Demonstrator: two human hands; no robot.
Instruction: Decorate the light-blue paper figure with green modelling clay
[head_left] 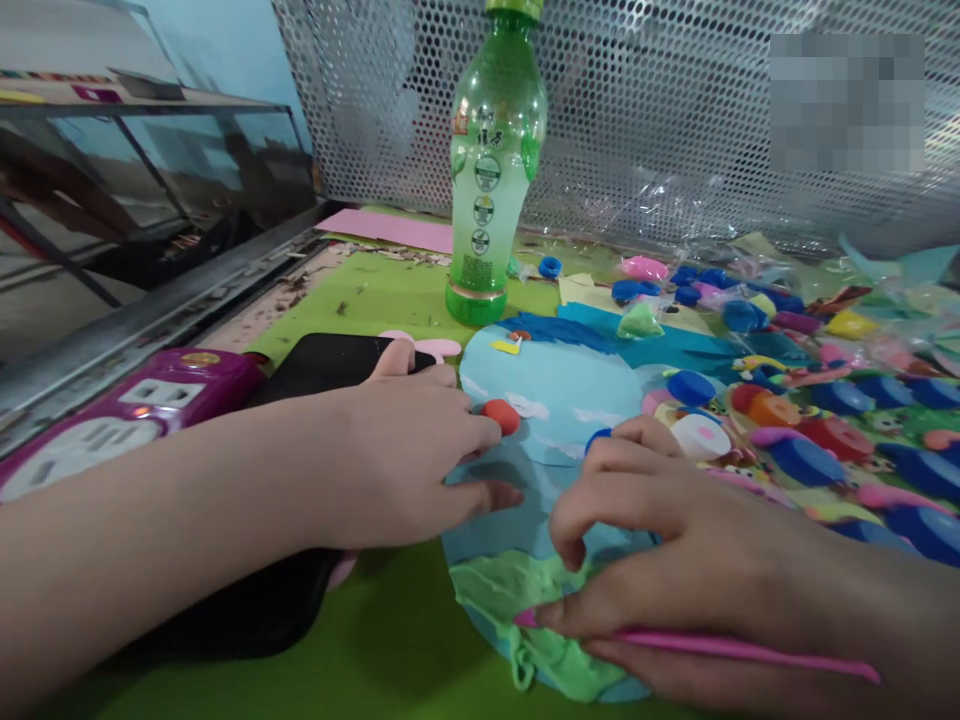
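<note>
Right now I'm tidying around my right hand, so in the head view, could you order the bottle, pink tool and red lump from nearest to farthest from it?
1. Pink tool: in the right hand.
2. Red lump: ahead and to its left, beside the left hand.
3. Bottle: farther back, upright before the mesh.

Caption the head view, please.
Right hand holding a pink tool at green clay, left hand by a red lump.

Craft workshop, perhaps: modelling clay (pixel 487 580), pink paper (pixel 394 230).
</note>
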